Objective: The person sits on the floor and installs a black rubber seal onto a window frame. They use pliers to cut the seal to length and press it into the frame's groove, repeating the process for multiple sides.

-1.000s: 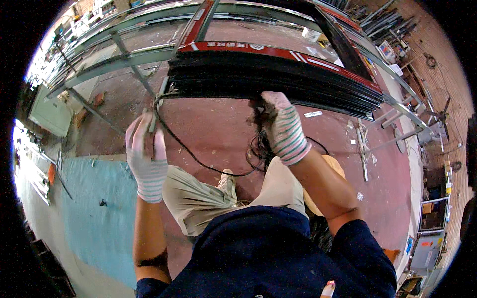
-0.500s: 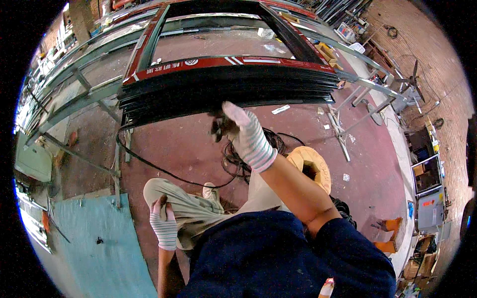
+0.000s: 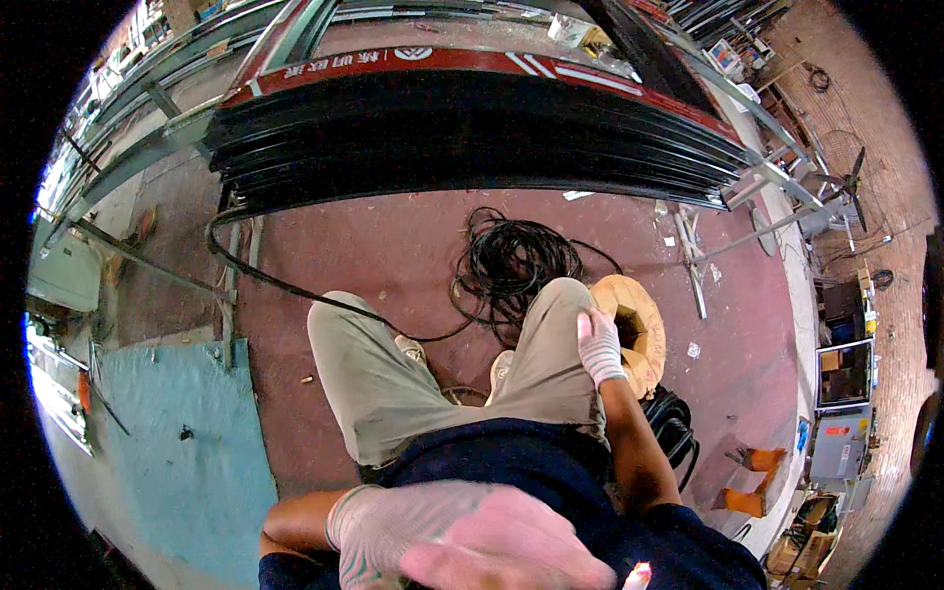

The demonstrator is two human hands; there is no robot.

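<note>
My left hand [image 3: 472,539], in a pale glove with pink finger parts, is raised close to my chest at the lower edge. Its fingers are bent and pressed together; the tips are hidden, so I cannot make out what they hold. Beside it shows a small white stick [image 3: 637,575] with a reddish tip. My right hand [image 3: 598,346], also gloved, lies on my right thigh with its fingers laid out and nothing in them. Next to that hand stands a tan ring-shaped spool [image 3: 644,324]. A stack of black frames [image 3: 472,147] with a red-taped top lies ahead of me.
A tangled coil of black cord [image 3: 516,261] lies on the reddish floor, and one strand runs left to the stack. Metal rack legs [image 3: 228,270] stand left. A teal sheet [image 3: 182,423] covers floor at lower left. A black bag [image 3: 669,428] sits by my right side; a fan [image 3: 848,182] stands far right.
My right hand has come down from beside the stack onto my right thigh. My left hand has risen from my left knee to my chest. The view has shifted, bringing the stack higher in it.
</note>
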